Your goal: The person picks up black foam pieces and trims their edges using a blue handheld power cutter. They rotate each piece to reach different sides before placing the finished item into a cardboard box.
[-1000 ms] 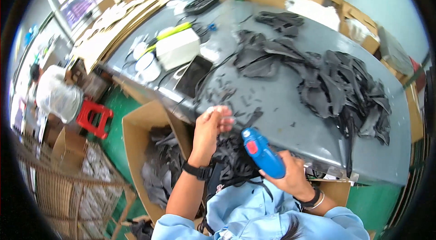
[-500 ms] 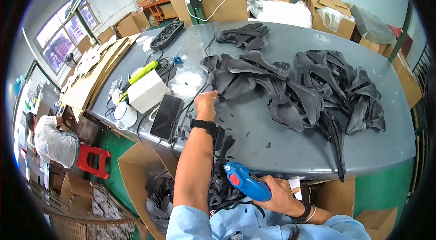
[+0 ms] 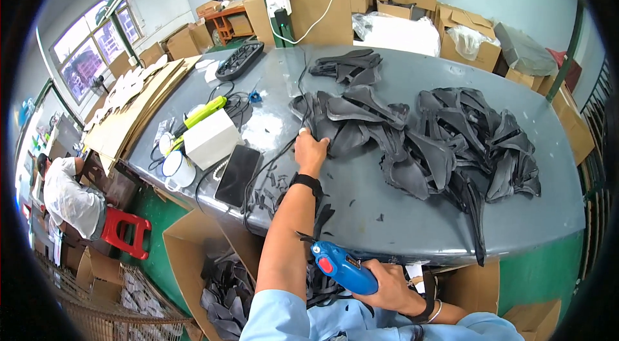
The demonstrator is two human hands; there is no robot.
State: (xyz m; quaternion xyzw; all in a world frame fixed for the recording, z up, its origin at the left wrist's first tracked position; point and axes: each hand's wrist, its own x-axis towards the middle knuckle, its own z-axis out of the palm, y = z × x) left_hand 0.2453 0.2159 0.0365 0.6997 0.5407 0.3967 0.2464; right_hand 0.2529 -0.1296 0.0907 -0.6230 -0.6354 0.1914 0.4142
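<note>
My left hand [image 3: 311, 149] reaches over the table to the near left edge of a heap of dark grey moulded pieces [image 3: 345, 131]. Its thumb and a finger are spread apart at one piece; I see no firm grip. A black cable passes close by the thumb. In my right hand [image 3: 390, 286], low at the table's front edge, is a blue handheld power tool [image 3: 345, 270] with a red button, its head pointing left. Small dark scraps [image 3: 267, 193] lie beside my left wrist.
More grey pieces [image 3: 477, 135] lie at the right. A phone [image 3: 238, 175], a white box [image 3: 211, 138] and a mug [image 3: 179, 169] stand at the left. Below the table edge, an open carton [image 3: 187, 247] holds dark pieces. A person [image 3: 71, 196] sits far left.
My left hand has moved right to the heap's edge, its thumb and finger now spread. The tool in my right hand has shifted slightly left and down. The view has tilted a little.
</note>
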